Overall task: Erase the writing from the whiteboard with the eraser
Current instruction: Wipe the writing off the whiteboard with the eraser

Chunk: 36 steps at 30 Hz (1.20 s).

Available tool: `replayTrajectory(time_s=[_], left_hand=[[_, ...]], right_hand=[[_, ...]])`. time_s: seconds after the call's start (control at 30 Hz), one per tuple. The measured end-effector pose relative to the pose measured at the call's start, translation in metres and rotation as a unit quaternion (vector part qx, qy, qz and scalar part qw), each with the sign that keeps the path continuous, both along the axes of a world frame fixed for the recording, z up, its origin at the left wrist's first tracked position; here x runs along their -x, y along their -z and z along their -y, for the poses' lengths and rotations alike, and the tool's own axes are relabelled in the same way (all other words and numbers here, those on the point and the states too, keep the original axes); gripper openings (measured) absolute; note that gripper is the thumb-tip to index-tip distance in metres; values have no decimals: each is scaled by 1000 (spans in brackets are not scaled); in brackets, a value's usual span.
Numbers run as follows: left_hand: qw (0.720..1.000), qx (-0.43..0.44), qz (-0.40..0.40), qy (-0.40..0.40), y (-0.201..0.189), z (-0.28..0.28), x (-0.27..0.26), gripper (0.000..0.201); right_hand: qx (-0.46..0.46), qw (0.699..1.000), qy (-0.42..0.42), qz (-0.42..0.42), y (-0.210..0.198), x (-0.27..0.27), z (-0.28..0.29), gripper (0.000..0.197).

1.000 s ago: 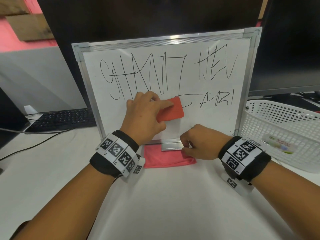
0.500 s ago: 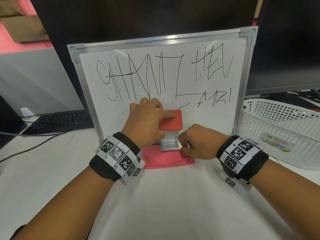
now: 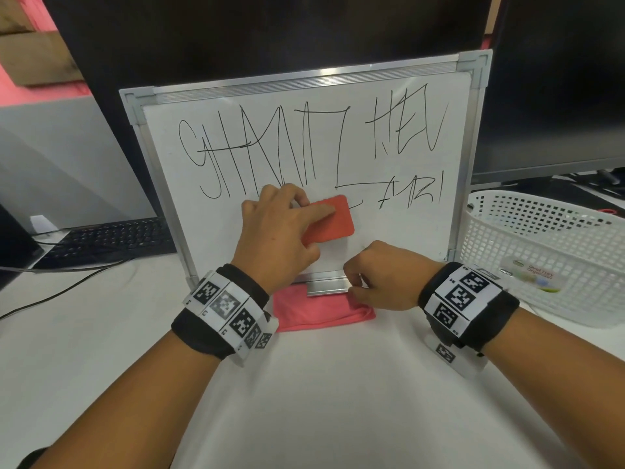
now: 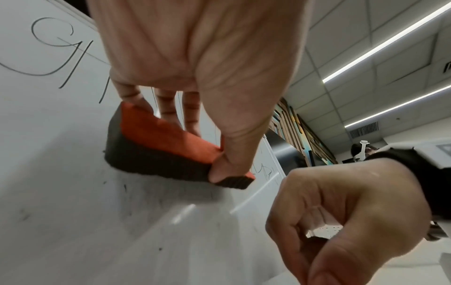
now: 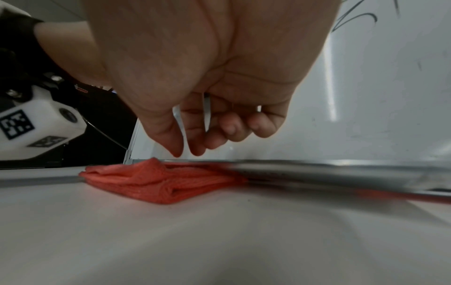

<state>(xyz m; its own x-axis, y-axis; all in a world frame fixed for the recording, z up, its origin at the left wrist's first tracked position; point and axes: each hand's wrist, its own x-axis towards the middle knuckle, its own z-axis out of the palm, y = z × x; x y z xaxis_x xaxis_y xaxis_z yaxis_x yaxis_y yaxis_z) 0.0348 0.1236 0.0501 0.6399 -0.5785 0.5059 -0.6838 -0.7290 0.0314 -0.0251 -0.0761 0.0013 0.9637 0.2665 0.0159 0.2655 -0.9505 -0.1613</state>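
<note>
Whiteboard [image 3: 304, 170], propped upright at the far side of the table [image 3: 338, 401], black writing [image 3: 270, 154] nearly all intact; eraser [image 3: 333, 220], red-backed, dark felt flat on the board's lower middle, pinched by the left hand [image 3: 277, 231], thumb at the near edge, fingers over the far one. Right hand [image 3: 382, 275], fingers curled at the board's bottom rail [image 3: 326, 287] above a folded red cloth [image 3: 321, 309]; actual grip cannot be told. Risk: hard strokes could tip or slide the unfixed board if that bracing slips; light pressure would likely smear ink.
</note>
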Motion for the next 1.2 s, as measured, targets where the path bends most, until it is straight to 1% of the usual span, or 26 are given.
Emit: replayTrajectory(time_s=[0.07, 0.2, 0.23, 0.37, 0.47, 0.5, 0.6, 0.67, 0.8, 0.93, 1.1, 1.2], left_hand=[[1000, 10, 15, -1, 4, 1, 0, 58], [999, -52, -4, 9, 0, 8, 2, 57], [998, -54, -8, 14, -1, 9, 2, 57], [1000, -14, 7, 22, 0, 11, -1, 57], [997, -67, -3, 26, 1, 14, 0, 57], [997, -70, -7, 31, 1, 15, 0, 58], [999, -11, 23, 32, 3, 14, -3, 58], [999, 8, 38, 28, 7, 14, -5, 57], [998, -28, 47, 42, 8, 16, -2, 53], [997, -4, 62, 41, 9, 16, -7, 55], [995, -35, 75, 56, 17, 25, -1, 53], [997, -16, 68, 44, 14, 27, -2, 53]], right_hand=[[-2, 1000, -1, 3, 0, -1, 1, 17], [1, 1000, -6, 11, 2, -3, 4, 17], [2, 1000, -5, 11, 2, -3, 5, 18], [2, 1000, -6, 11, 3, -3, 8, 18], [0, 1000, -1, 16, 2, -2, 13, 23], [0, 1000, 6, 18, 0, -2, 15, 25], [5, 999, 33, 34, -4, -1, 24, 31], [10, 998, 51, 46, -6, 1, 30, 34], [28, 993, 83, 74, -11, 2, 41, 33], [39, 989, 120, 83, -12, 5, 49, 34], [47, 988, 127, 75, -12, 5, 51, 35], [47, 988, 129, 75, -13, 7, 49, 35]])
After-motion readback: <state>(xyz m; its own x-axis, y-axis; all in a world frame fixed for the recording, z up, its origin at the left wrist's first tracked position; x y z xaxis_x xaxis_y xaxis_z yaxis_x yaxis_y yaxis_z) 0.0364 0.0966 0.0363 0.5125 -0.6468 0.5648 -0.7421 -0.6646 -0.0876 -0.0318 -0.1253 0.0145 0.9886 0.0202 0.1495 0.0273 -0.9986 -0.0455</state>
